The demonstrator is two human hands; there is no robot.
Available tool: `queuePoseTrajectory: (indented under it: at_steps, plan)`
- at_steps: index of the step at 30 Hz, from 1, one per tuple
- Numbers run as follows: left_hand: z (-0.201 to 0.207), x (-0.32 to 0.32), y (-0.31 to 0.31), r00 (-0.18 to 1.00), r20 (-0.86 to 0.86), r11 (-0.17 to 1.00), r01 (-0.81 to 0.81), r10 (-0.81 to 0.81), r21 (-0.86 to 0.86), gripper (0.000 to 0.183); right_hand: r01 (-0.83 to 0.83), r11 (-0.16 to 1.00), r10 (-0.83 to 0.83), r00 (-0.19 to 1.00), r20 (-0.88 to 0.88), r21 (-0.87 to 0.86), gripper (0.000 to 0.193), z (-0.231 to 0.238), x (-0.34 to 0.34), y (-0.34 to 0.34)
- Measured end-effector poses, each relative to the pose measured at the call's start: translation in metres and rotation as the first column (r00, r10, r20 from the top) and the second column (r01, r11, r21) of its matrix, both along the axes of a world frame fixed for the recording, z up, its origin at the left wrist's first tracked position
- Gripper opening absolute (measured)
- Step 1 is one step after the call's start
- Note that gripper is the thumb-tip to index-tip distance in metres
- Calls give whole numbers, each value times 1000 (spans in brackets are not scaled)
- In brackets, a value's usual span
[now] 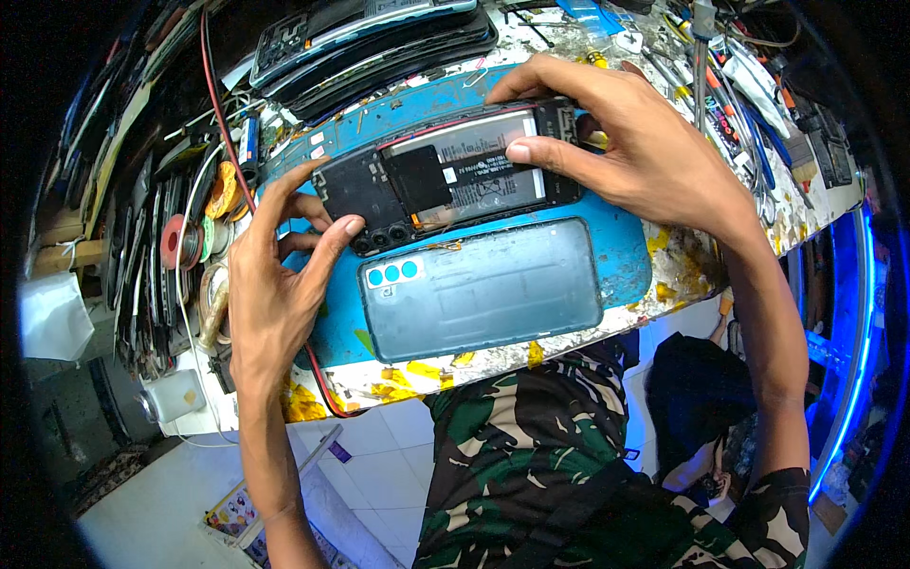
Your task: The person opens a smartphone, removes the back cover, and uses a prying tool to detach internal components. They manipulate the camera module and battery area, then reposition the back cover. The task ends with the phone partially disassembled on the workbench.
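Note:
An opened smartphone [417, 185] is tilted between my two hands, its battery [483, 180] and black inner cover bare. My left hand [284, 266] grips the end with the camera lenses [384, 237], thumb on the near edge and fingers behind. At the other end my right hand [635, 152] holds on, its thumb over the battery and its fingers around the far edge. Just below the phone, a detached back cover [483, 289] lies inner side up on the blue work mat [626, 256]; three round camera holes show near its left end.
Stacked phone frames [379, 57] stand behind the mat. Crowding the left are upright panels, a reddish spool [180, 242] and a red-black cable [226, 123]. Pens and tools [730, 104] lie at the right. The table's front edge [445, 370] is close to my lap.

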State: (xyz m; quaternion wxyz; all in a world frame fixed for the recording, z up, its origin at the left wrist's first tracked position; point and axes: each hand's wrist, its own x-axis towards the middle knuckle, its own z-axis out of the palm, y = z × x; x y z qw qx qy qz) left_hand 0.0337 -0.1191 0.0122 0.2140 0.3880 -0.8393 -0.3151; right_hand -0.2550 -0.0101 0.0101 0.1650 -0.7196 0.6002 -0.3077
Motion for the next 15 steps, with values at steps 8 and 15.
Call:
queuePoseTrajectory:
  at_steps: [8, 15]
  plan:
    - [6, 6, -3, 994, 96, 998, 56, -57, 8, 53, -37, 996, 22, 983, -182, -80, 41, -11, -3, -8]
    - [10, 24, 49, 858, 210, 763, 513, -469, -392, 51, -72, 997, 67, 983, -174, -26, 41, -14, -3, -10]
